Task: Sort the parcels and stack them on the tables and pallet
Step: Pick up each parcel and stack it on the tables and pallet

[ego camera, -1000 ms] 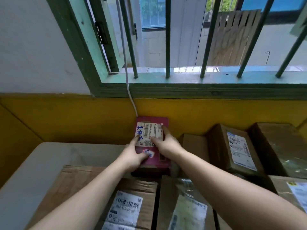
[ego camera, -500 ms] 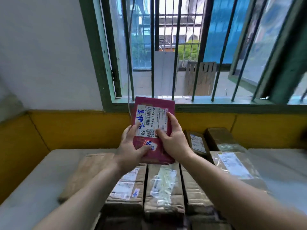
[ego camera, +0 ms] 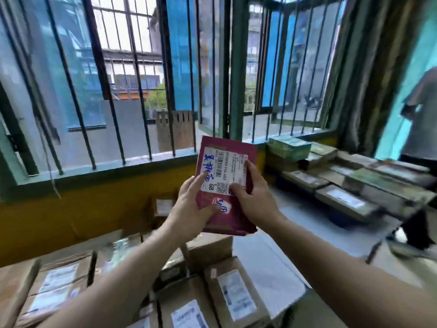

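- Near table: pale top, with brown cardboard boxes lying flat side by side, labels up.
- Far table, right: flat parcels in rows, some stacked.

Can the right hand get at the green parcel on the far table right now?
Probably not: the right hand grips the red parcel along with the left hand, and the green parcel sits far back on the table, seemingly beyond its reach. Nothing stands between them.

The edge cuts off a person at right; carton labels are blurred.
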